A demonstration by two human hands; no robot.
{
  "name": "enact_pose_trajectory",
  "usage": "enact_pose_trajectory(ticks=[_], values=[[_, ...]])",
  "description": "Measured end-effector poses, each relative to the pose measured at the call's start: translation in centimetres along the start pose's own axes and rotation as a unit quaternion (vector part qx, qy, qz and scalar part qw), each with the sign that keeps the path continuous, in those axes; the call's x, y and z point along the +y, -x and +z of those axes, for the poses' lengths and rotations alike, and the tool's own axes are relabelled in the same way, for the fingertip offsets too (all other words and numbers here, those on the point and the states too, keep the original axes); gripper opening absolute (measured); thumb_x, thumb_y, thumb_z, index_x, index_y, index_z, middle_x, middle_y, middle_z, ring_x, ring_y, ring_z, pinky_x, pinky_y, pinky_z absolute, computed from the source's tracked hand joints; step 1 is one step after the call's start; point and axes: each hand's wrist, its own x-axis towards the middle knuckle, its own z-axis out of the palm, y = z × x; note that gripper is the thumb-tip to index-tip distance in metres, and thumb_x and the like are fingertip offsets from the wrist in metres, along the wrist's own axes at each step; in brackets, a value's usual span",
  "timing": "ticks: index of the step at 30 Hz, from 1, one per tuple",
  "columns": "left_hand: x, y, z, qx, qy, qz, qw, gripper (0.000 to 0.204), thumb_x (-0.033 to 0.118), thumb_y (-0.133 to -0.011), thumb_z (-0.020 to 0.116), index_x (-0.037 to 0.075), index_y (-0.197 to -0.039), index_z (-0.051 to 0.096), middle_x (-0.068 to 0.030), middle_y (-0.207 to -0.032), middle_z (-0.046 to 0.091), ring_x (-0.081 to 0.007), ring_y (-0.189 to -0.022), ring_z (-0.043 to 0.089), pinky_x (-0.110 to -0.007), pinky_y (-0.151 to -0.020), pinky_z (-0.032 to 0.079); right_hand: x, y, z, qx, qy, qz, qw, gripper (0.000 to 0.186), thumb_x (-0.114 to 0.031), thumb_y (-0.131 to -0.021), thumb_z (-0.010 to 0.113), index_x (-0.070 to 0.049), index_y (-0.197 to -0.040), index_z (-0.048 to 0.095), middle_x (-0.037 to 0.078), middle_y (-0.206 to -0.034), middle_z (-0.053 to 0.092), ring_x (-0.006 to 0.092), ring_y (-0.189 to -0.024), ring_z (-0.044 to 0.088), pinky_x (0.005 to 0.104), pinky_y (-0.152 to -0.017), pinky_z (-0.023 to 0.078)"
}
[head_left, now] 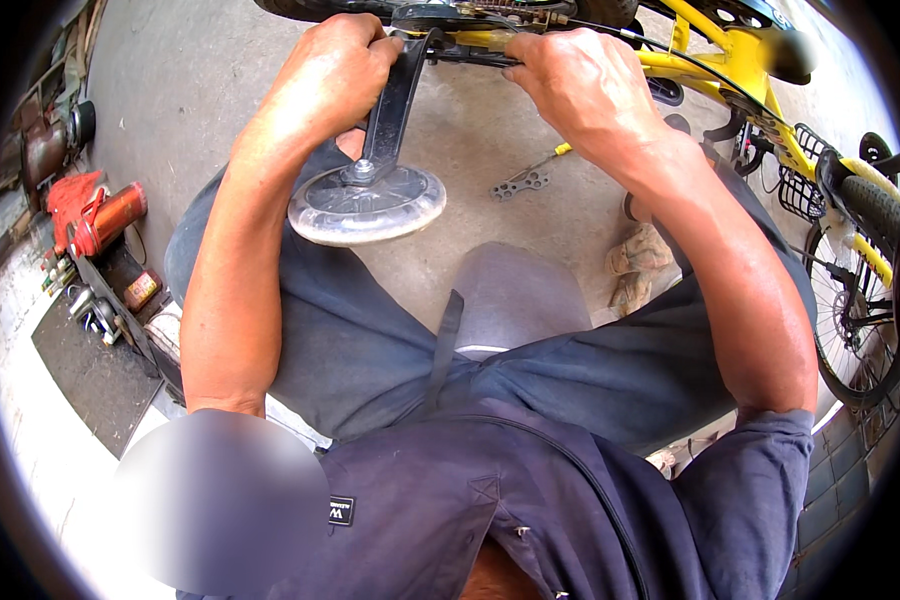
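Observation:
My left hand point(335, 80) is closed at the top of a black metal training wheel bracket point(398, 105), its fingers against the bracket's edge. At the bracket's lower end a bolt holds a training wheel point(370, 208) with a clear rim, lying nearly flat above my left thigh. My right hand point(582, 85) is closed in a pinch beside the rear of a yellow bicycle frame point(670, 64). What lies between its fingertips is hidden. Near both hands, the bicycle's chain and spring parts point(515, 14) show at the top edge.
On the concrete floor between my knees lies a flat wrench with several holes point(520, 187) and a yellow handle. Another yellow bicycle with a black basket point(802, 185) stands at the right. At the left are a red-orange power tool point(110, 215) and loose metal parts point(95, 312).

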Motion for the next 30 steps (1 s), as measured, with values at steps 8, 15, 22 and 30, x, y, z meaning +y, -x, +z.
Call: enact_pose_trajectory(ticks=[8,15,22,30], values=[[0.1,0.0,-0.1,-0.007,0.010,-0.005,1.000,0.029,0.022,-0.093,0.055,-0.006,-0.092,0.062,-0.0159,-0.069,0.063,-0.0216,-0.060,0.065,-0.036,-0.058,0.051,-0.8,0.1,-0.3,0.021,0.003,0.009,1.000,0.016,-0.013,-0.080,0.057,-0.005,-0.082,0.071,0.019,-0.078,0.068,0.0350,-0.078,0.069,0.0432,-0.070,0.054],[0.6,0.2,-0.4,-0.029,0.064,-0.063,0.996,0.029,0.022,-0.093,0.056,-0.006,-0.093,0.062,-0.0140,-0.068,0.062,-0.0194,-0.059,0.064,-0.035,-0.057,0.051,-1.9,-1.2,-1.9,-0.001,-0.031,-0.017,0.999,0.011,-0.013,-0.080,0.059,-0.005,-0.078,0.066,0.020,-0.066,0.063,0.0360,-0.064,0.065,0.0453,-0.059,0.051],[0.5,0.1,-0.4,-0.025,0.048,-0.042,0.998,0.029,0.022,-0.093,0.056,-0.006,-0.094,0.062,-0.0145,-0.068,0.063,-0.0195,-0.058,0.064,-0.035,-0.056,0.051,-1.6,-1.7,-1.2,-0.002,-0.045,-0.047,0.998,0.014,-0.011,-0.078,0.054,-0.004,-0.071,0.063,0.020,-0.063,0.062,0.0368,-0.061,0.065,0.0466,-0.056,0.051],[0.6,0.1,-0.5,-0.040,0.058,-0.049,0.996,0.029,0.022,-0.093,0.056,-0.007,-0.093,0.061,-0.0148,-0.067,0.063,-0.0202,-0.058,0.065,-0.035,-0.055,0.051,-1.9,-0.6,-0.3,0.022,0.000,-0.042,0.999,0.013,-0.012,-0.080,0.060,-0.005,-0.084,0.070,0.019,-0.074,0.067,0.0340,-0.074,0.068,0.0421,-0.068,0.054]])
